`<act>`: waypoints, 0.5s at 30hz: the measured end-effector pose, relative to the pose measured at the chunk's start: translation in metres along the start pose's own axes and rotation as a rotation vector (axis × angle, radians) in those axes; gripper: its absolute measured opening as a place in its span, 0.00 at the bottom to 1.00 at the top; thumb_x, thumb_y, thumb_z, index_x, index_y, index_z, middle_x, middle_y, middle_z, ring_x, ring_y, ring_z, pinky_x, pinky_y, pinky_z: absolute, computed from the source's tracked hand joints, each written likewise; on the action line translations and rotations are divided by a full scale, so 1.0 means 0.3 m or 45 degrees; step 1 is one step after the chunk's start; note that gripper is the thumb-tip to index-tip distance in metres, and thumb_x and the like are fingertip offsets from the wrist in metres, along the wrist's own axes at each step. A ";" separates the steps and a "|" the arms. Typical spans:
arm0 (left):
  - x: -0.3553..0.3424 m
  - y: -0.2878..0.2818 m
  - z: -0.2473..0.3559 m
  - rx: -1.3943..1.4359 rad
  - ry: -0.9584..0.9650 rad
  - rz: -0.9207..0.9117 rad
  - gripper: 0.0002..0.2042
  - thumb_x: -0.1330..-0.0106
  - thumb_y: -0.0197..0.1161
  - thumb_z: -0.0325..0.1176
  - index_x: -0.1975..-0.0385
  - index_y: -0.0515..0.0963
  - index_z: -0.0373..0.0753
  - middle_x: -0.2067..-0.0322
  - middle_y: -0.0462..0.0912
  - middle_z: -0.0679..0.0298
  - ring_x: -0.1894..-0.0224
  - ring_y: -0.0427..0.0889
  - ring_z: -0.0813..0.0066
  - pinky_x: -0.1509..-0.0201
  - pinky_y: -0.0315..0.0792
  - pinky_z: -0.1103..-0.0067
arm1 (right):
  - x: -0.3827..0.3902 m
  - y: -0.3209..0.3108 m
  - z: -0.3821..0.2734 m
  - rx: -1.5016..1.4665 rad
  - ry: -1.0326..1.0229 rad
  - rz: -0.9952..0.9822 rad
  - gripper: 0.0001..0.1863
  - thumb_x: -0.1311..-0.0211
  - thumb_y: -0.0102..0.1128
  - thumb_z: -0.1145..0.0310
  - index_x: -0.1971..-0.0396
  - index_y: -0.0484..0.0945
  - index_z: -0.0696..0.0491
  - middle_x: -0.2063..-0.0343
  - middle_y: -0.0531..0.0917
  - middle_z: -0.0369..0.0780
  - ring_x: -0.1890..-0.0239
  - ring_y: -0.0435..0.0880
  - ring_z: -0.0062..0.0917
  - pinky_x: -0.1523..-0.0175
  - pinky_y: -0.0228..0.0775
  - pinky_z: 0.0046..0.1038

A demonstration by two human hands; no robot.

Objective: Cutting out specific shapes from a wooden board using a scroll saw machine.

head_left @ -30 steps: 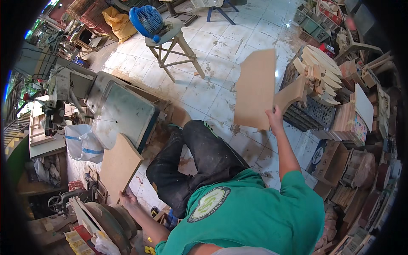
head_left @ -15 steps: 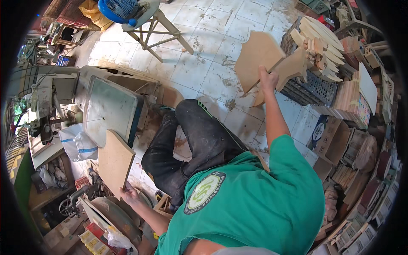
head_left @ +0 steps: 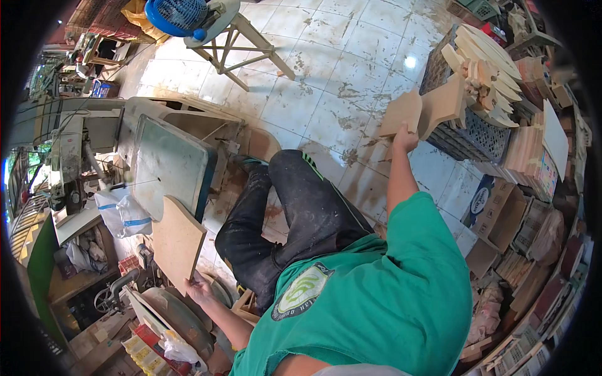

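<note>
Brown fibreboard fills both hands in the head view. Right hand [head_left: 406, 139] grips a cut wooden piece [head_left: 402, 113] from below, at the dark crate [head_left: 467, 135] already stacked with similar pieces [head_left: 486, 53]; judging by that pile, much is done. Left hand [head_left: 199, 289] pinches a flat board [head_left: 178, 241] by its lower edge, beside the saw table [head_left: 168, 166]. Fingertips are hard to make out; the torso hides the lap.

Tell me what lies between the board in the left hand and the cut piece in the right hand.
In the head view, the person's dark-trousered legs and stained floor tiles lie between the board and the cut piece.
</note>
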State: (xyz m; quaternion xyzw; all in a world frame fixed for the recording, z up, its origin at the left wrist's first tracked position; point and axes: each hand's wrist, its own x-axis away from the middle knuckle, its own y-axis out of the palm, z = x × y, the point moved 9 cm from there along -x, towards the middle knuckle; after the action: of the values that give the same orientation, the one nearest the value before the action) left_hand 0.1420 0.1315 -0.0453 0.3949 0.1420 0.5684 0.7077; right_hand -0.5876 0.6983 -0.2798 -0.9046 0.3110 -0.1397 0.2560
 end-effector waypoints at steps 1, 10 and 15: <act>0.008 0.001 0.011 -0.006 0.016 0.007 0.17 0.31 0.56 0.25 0.46 0.72 0.22 0.48 0.81 0.47 0.43 0.79 0.54 0.30 0.69 0.62 | -0.002 0.009 0.005 0.035 -0.017 0.038 0.23 0.46 0.65 0.52 0.64 0.85 0.59 0.65 0.87 0.50 0.60 0.86 0.48 0.54 0.76 0.46; 0.049 -0.011 0.012 -0.084 0.123 0.049 0.15 0.31 0.57 0.30 0.48 0.76 0.30 0.50 0.83 0.52 0.47 0.81 0.58 0.37 0.74 0.68 | -0.057 0.075 0.219 0.132 0.529 -0.266 0.29 0.41 0.61 0.50 0.56 0.81 0.64 0.55 0.84 0.52 0.54 0.85 0.44 0.47 0.78 0.42; 0.087 0.067 -0.064 0.046 0.240 0.255 0.16 0.34 0.62 0.29 0.49 0.74 0.27 0.50 0.82 0.47 0.46 0.82 0.53 0.37 0.78 0.63 | 0.004 0.001 0.134 -0.399 0.900 -0.119 0.31 0.38 0.56 0.61 0.43 0.68 0.70 0.44 0.76 0.55 0.50 0.81 0.47 0.47 0.78 0.48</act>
State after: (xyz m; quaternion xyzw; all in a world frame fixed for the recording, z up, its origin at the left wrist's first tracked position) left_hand 0.1237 0.1640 -0.0368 0.3646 0.1779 0.6681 0.6238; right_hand -0.5702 0.7126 -0.3133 -0.8419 0.3562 -0.4050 -0.0150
